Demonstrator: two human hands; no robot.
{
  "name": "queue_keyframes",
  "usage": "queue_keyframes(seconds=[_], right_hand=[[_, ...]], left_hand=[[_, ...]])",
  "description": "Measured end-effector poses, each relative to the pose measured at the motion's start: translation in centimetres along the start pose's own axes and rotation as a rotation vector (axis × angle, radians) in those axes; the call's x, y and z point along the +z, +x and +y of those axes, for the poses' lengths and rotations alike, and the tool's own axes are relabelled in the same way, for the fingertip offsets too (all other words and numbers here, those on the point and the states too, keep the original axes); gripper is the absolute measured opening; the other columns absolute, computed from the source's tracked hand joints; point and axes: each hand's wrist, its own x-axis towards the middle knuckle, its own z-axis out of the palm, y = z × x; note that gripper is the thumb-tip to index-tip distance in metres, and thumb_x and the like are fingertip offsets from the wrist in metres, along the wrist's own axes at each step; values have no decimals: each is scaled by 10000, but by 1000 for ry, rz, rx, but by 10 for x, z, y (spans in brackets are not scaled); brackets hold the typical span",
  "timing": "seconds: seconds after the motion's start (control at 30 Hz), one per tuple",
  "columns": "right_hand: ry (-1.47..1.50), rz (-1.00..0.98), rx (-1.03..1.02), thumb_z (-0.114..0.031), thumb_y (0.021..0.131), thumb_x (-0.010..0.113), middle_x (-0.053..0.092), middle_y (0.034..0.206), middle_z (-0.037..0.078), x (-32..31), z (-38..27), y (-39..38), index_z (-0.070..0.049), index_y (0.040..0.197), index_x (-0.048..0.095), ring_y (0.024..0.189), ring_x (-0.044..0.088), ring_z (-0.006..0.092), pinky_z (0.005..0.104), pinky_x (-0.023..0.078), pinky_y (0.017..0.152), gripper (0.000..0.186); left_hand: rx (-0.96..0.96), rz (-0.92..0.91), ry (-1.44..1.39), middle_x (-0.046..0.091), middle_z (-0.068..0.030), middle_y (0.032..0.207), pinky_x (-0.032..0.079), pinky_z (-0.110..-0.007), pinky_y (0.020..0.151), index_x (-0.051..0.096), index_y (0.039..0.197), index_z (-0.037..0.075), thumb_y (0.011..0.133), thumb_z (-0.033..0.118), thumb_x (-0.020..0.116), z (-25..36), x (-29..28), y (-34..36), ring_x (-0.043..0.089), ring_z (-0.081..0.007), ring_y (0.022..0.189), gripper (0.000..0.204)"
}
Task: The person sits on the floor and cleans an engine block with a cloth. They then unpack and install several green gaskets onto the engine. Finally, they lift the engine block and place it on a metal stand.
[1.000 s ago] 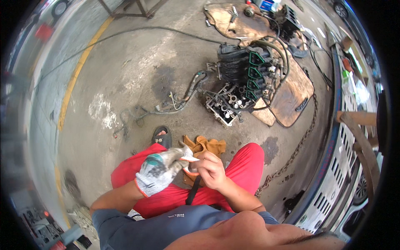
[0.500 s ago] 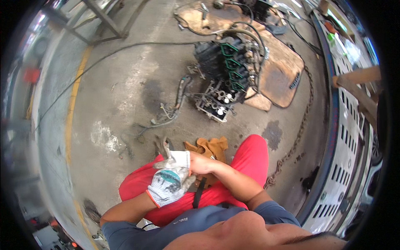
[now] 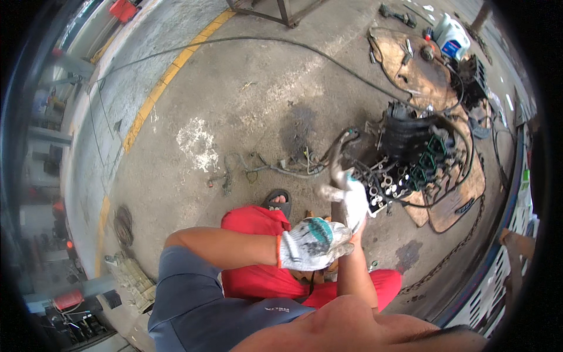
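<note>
- Knit work glove (image 3: 358, 205) is on your right hand (image 3: 349, 193), held out past your red trousers (image 3: 252, 281), with the cylinder head (image 3: 388, 183) just beyond in view
- Your right fingers look spread wide, though blurred
- Your left hand (image 3: 328, 242), also gloved, is closed at that glove's cuff
- Tugging hard on one edge could stretch or tear the knit; loose fingertip cloth could snag on bare metal edges

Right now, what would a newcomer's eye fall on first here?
Probably the bulky black engine assembly with green-outlined openings, right of centre. Next, the bright red trousers at lower centre, and over them the left hand, gloved in white knit with a teal patch, at the wrist of the white-gloved right hand.
</note>
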Motion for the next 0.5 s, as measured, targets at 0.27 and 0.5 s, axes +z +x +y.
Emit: queue_keyframes(seconds=[0.27,0.5], right_hand=[[1068,-108,730,-385,1006,618,495,1571,138,-2,7,-18,-41,1484,520,1444,473,312,495,389,1188,597],[370,177,991,-217,946,661,726,1155,143,-66,-52,-150,-76,1452,573,845,689,230,345,558,756,532]], left_hand=[[-102,-102,-301,681,-221,1181,512,-460,923,614,1286,35,1087,380,516,-61,33,8,660,-402,1088,410],[-280,-533,-477,677,-162,1195,486,-446,979,613,1298,47,1104,508,443,126,-24,-30,637,-339,1130,528]])
